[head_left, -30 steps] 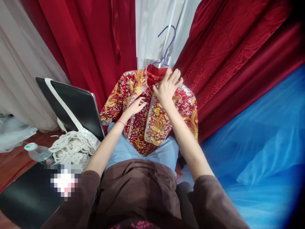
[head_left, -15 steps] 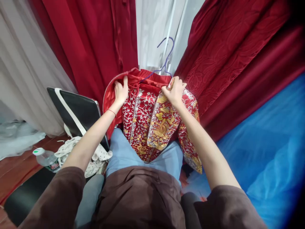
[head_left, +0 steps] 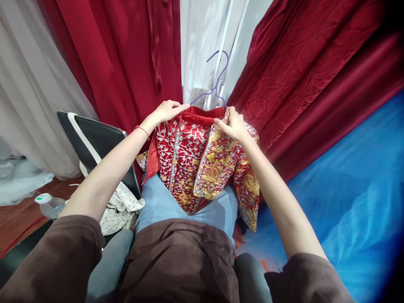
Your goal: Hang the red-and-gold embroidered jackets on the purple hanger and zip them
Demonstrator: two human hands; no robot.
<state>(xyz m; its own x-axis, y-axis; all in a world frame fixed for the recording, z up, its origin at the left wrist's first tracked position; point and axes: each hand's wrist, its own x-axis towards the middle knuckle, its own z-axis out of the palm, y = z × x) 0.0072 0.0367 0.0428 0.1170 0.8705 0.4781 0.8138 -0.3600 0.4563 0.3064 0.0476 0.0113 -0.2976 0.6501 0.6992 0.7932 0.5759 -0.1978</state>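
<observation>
A red jacket (head_left: 186,168) with gold and silver embroidery hangs in front of me, its lower part against my light blue trousers. A purple hanger (head_left: 217,82) pokes out at its collar, the hook pointing up. My left hand (head_left: 169,110) grips the jacket's left shoulder edge beside the collar, thumb stretched toward the hanger; its fingertips are partly hidden behind the cloth. At the other side of the collar, my right hand (head_left: 235,125) pinches the front panel's top edge. Red ties dangle near the collar on the left.
Dark red drapes (head_left: 126,54) hang on both sides, with white cloth (head_left: 202,38) between them. On the left stand a black chair back (head_left: 94,139), a dotted white cloth (head_left: 123,202) and a plastic bottle (head_left: 50,205). Blue tulle (head_left: 356,202) spreads at the right.
My left hand has moved from inside the lifted front panel up to the shoulder beside the collar. That panel has dropped, and a left sleeve end shows. My right hand keeps its grip.
</observation>
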